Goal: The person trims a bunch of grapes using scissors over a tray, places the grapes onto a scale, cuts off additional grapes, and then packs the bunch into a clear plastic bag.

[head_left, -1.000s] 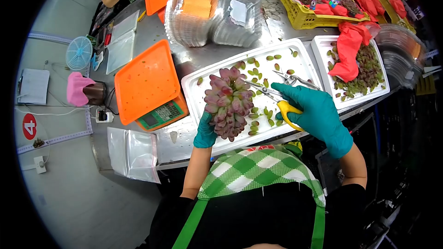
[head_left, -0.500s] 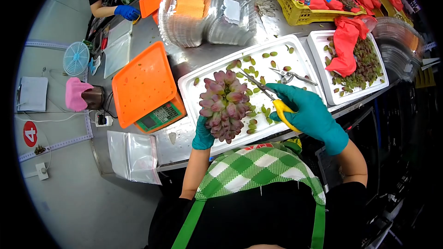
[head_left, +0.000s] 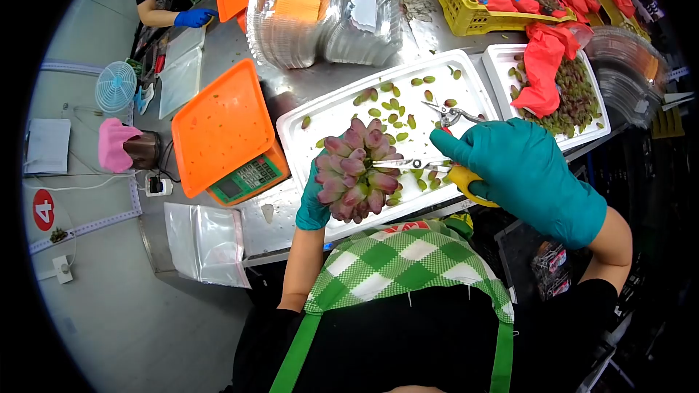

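Note:
My left hand [head_left: 313, 196], in a teal glove, is wrapped round a bunch of pinkish-purple, elongated grapes [head_left: 355, 172] from its left side, holding it over the white foam tray [head_left: 295, 147]. In my right hand [head_left: 520, 175], also gloved in teal, are yellow-handled scissors [head_left: 466, 180]. Their thin metal blades point left and reach the right side of the bunch, where the tips overlap the grapes. Loose green and reddish grapes [head_left: 393, 104] lie scattered in the tray below. A pair of pruning snips [head_left: 450, 113] rests there too, beyond my right hand.
An orange scale [head_left: 226, 131] stands left of the tray, with plastic bags [head_left: 205, 244] at the table edge. Stacked clear containers [head_left: 291, 18] are behind. To the right sit a second foam box [head_left: 582, 131] of grapes and a yellow crate [head_left: 466, 18]. A blue-gloved co-worker's hand [head_left: 194, 17] is at upper left.
The bunch has turned in my left hand, showing a rounder side. My right hand moved right and lower, and the scissors swung from pointing up-left to nearly level, tips at the grapes.

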The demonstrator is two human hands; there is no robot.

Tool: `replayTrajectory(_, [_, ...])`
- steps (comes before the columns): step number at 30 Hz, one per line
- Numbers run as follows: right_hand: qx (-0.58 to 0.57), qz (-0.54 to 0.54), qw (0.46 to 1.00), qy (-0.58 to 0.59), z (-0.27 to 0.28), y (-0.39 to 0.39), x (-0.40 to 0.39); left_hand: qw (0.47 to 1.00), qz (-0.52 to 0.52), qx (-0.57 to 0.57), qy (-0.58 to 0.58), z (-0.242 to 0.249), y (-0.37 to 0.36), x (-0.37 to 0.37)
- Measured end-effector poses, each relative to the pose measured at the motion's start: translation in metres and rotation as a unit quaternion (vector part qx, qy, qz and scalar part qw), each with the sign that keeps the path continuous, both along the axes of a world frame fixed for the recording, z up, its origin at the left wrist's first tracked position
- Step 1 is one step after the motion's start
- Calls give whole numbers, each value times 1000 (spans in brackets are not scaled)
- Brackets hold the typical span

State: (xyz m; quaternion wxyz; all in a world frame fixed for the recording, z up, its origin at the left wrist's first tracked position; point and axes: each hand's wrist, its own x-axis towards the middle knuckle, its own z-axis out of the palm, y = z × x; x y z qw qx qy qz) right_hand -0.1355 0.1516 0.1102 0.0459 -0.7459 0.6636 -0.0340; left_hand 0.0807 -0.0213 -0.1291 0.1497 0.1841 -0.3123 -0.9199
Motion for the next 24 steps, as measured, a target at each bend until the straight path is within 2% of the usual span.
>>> replayTrajectory(5, [-3,40,998,42,8,-5,8,997,-16,-70,-24,14,7,-2])
replayTrajectory(7, [18,46,996,72,10,-7,11,997,-25,-64,-26,14,6,-2])
replayTrajectory(10, [28,36,981,191,9,-8,20,998,-34,-54,-29,10,3,-3])
replayTrajectory(16, [3,42,974,222,4,-10,26,997,-68,-41,-8,-23,-8,-3])
replayTrajectory(19, [53,4,939,339,-3,-8,31,999,-19,0,-37,-18,-1,-8])
replayTrajectory(22, [109,20,949,296,-1,-12,30,998,4,19,-52,-17,1,-9])
replayTrajectory(24, [107,45,970,215,12,-21,28,998,7,15,-54,-17,0,-8])
